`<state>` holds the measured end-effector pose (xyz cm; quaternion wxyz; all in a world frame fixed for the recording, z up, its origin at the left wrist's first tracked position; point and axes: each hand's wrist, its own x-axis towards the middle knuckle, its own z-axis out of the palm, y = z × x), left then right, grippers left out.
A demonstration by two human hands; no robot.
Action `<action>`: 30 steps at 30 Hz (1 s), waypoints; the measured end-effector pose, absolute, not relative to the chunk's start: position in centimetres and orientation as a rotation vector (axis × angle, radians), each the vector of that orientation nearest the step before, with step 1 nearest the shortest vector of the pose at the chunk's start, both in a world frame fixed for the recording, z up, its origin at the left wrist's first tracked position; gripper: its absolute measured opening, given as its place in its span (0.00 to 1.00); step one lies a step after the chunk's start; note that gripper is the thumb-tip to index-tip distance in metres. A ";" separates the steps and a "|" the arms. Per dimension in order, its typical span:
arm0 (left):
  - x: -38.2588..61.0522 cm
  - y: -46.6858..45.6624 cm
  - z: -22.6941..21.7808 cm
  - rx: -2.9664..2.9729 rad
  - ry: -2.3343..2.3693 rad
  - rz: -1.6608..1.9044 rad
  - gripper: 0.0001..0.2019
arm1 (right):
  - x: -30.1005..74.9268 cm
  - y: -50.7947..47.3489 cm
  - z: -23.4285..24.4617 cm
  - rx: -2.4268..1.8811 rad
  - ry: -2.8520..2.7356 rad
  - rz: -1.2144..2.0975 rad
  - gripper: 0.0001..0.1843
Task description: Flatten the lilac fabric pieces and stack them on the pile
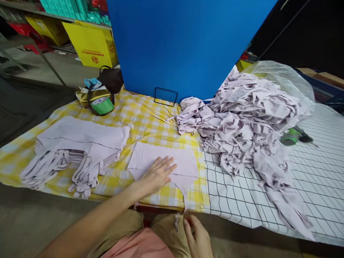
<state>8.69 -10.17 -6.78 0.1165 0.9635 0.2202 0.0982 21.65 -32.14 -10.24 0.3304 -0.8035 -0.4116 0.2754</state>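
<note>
A pale lilac camisole (163, 156) lies spread on the yellow checked cloth, its straps toward me at the table's front edge. My left hand (158, 173) rests flat on its middle, fingers stretched out. Below the edge, over my lap, my right hand (197, 234) has its thumb and fingers closed at the end of the camisole's right strap (185, 202). To the left is a neat stack of camisoles (83, 134), with bundled straps hanging toward the front. A big crumpled heap of the same lilac garments (242, 118) lies to the right.
A large blue panel (182, 46) stands behind the cloth, with a small black wire frame (166, 96) at its foot. A green tape roll (102, 105) sits at the back left. Right of the heap lies a green and black tool (291, 137). Yellow boxes (91, 43) stand beyond.
</note>
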 end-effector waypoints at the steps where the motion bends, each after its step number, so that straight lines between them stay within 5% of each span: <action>1: 9.7 -11.0 -6.7 2.809 0.572 0.276 0.23 | 20.9 -32.4 -10.8 -2.076 -0.936 0.781 0.19; 4: 11.7 -12.6 -6.9 2.768 0.446 0.229 0.24 | 19.9 -31.5 -11.8 -1.906 -0.631 0.928 0.26; 8: 12.2 -13.2 -7.8 2.741 0.464 0.189 0.23 | 19.5 -30.8 -11.3 -1.788 -0.539 1.039 0.22; 22: 12.1 -13.2 -8.2 2.711 0.515 0.219 0.21 | 22.6 -40.5 -9.3 -2.287 -1.473 0.334 0.19; 30: 12.8 -20.7 -4.6 2.277 0.137 0.282 0.25 | 23.8 -38.7 -4.9 -2.334 -1.419 0.621 0.16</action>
